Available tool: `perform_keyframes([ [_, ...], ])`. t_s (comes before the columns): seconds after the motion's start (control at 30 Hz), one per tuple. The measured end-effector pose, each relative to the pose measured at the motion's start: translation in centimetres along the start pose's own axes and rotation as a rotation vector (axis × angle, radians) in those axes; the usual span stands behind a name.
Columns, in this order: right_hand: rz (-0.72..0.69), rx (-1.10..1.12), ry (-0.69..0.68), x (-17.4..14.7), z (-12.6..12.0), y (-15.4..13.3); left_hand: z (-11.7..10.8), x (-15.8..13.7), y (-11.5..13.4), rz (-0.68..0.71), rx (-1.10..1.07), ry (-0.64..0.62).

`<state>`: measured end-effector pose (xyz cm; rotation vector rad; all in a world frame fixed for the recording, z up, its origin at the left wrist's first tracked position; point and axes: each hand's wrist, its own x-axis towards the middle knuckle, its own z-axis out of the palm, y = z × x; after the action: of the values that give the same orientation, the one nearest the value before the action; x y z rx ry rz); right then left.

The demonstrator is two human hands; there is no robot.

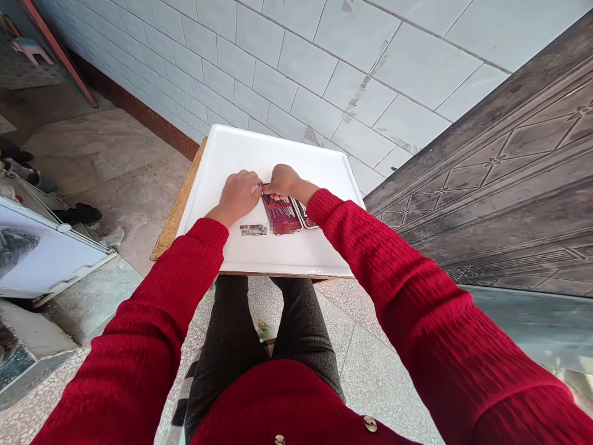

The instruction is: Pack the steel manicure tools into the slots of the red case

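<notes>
An open manicure case with a dark red lining lies on the white tabletop. Several slim metal tools are tucked in a row in its lining, and its right part is half covered by my right sleeve. My right hand is closed over the case's far edge, fingers curled down and inward. Beside it, at the far left corner, my left hand has its fingertips pinched together; whatever is between them is too small to name. A pair of nail clippers lies left of the case.
The tabletop has a raised rim and rests on a wooden board. A tiled wall rises behind it. To the right is a dark patterned panel. A white cabinet-like object and dark shoes are at the left.
</notes>
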<state>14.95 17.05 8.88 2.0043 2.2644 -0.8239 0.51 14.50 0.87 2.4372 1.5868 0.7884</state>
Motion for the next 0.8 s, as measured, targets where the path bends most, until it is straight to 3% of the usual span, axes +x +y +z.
perform_keyframes([
  [0.37,-0.001,0.104,-0.001,0.1,-0.2,0.4,-0.1,-0.1,0.2,0.0,0.013,0.004],
  [0.67,0.041,-0.084,-0.117,0.8,-0.3,-0.4,0.2,0.0,0.0,0.01,0.017,0.015],
  [0.8,0.045,-0.101,-0.105,0.0,-0.4,-1.1,0.3,0.1,-0.1,0.017,0.001,0.02],
])
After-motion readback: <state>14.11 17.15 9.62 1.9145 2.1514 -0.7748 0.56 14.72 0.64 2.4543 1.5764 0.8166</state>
